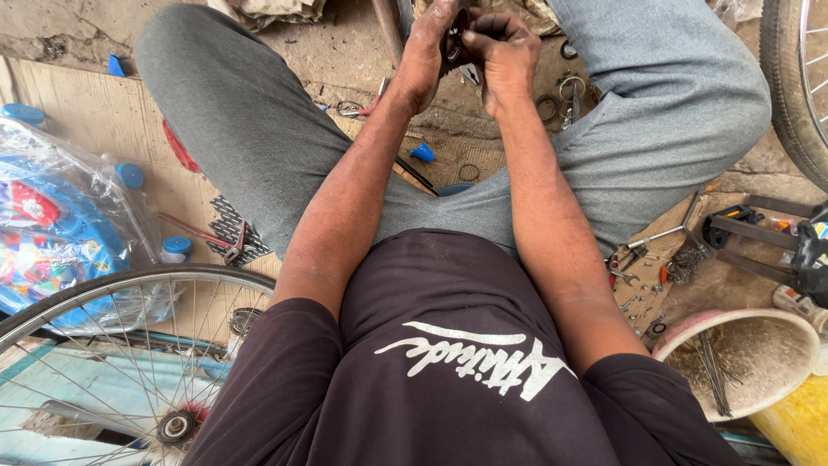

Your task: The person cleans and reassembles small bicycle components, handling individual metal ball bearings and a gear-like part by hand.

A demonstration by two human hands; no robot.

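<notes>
At the far left lies a toy in clear plastic wrap [52, 233], blue with small blue wheels, resting on a sheet of cardboard [78, 112]. Below it a spoked bicycle wheel [129, 362] reaches into the lower left corner, its hub near the bottom edge. A pair of red-handled pliers [211, 237] lies on the cardboard beside the person's grey-trousered left leg. A small blue cone-shaped cap [423, 154] sits on the ground between the knees.

Up at the top centre, the left hand [424, 56] curls around a small dark round metal part [453, 39], fingers wrapped over its left side and pressing against it. The right hand [502, 52] meets it from the other side, fingers bent and closed in a pinch on the same part. Both hands are smeared with dark grease. The part is held up in the air between the knees, above the dirt ground; it looks blackened and toothed or ridged at its edge, though most of it is hidden by the fingers, so its exact kind cannot be told.

Further right, metal rings [569, 91] lie on the ground by the right knee. A socket wrench [664, 231] and scattered small tools rest beside the right thigh, a round bowl [776, 332] holds thin spokes, and a bicycle tyre [793, 86] fills the upper right corner.
</notes>
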